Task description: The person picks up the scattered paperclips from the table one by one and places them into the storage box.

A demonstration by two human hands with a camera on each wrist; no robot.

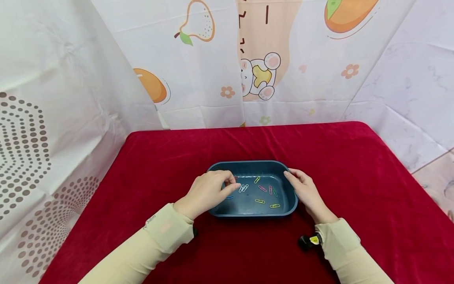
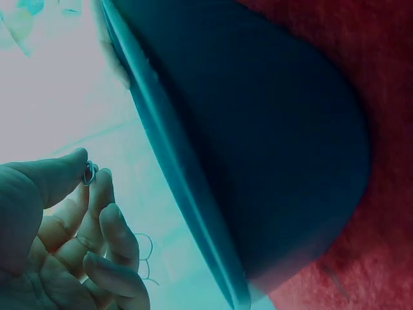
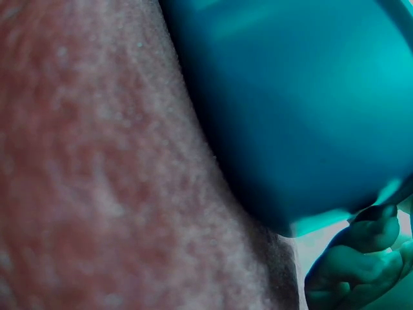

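A dark blue tray (image 1: 248, 213) sits on the red cloth, with several coloured paper clips spread over its floor, among them a yellow clip (image 1: 260, 201) and a green clip (image 1: 274, 192). Above the tray's left side, my left hand (image 1: 209, 191) pinches a small paper clip (image 2: 90, 173) between thumb and fingertip; its colour is hard to tell in the left wrist view. My right hand (image 1: 307, 193) grips the tray's right rim, thumb on the rim. In the right wrist view its curled fingers (image 3: 361, 258) show beside the tray's wall (image 3: 290, 116).
Red velvet cloth (image 1: 170, 157) covers the table around the tray. Printed white curtains (image 1: 205, 75) hang behind the table's far edge and along both sides. A black wrist strap with a yellow tag (image 1: 314, 240) is at the right sleeve.
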